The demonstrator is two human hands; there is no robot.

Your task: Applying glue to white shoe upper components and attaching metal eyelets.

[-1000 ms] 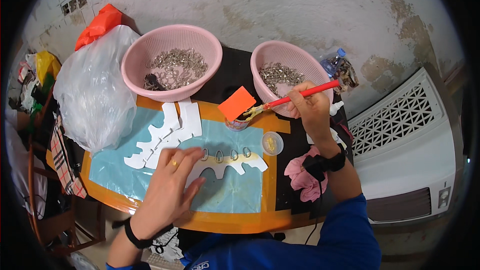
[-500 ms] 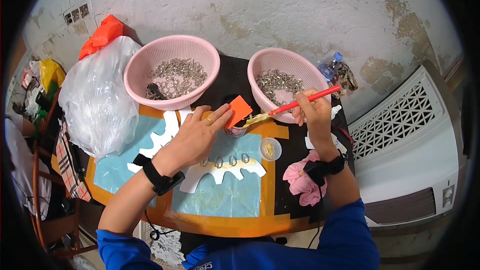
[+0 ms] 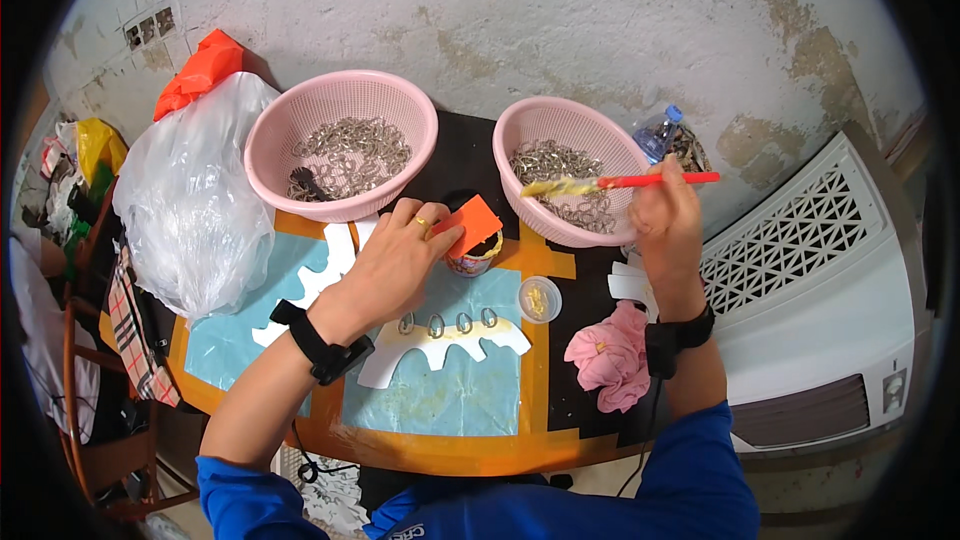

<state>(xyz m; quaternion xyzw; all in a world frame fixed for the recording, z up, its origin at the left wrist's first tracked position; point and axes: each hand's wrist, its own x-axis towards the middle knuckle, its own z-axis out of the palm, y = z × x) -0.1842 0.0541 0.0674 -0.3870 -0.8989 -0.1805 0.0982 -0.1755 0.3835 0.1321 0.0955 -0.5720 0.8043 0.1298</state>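
My left hand (image 3: pixel 392 265), a ring on one finger, is closed on a small orange card (image 3: pixel 474 221) that partly covers a small cup (image 3: pixel 474 263). The cup's inside looks dark, with yellow smears on its rim. My right hand (image 3: pixel 668 220) grips the red handle of a brush (image 3: pixel 625 181). Its yellow-coated bristles point left, over the right pink basket (image 3: pixel 515 175). Below my left hand lies a white card strip (image 3: pixel 442 350) with a scalloped edge. Several oval metal rings (image 3: pixel 464 323) are on it, along a yellowish band.
A second pink basket (image 3: pixel 262 165) of metal rings stands left, with a dark tool inside. Nearby are a clear plastic bag (image 3: pixel 195 200), another white strip (image 3: pixel 318 285), a small clear tub (image 3: pixel 540 299), a pink cloth (image 3: pixel 608 355), a bottle (image 3: pixel 655 137) and a white vented panel (image 3: pixel 800 290).
My right hand has moved right and lifted the brush away from the cup; the brush is now nearly level. My left hand has shifted slightly, still with the orange card at the cup.
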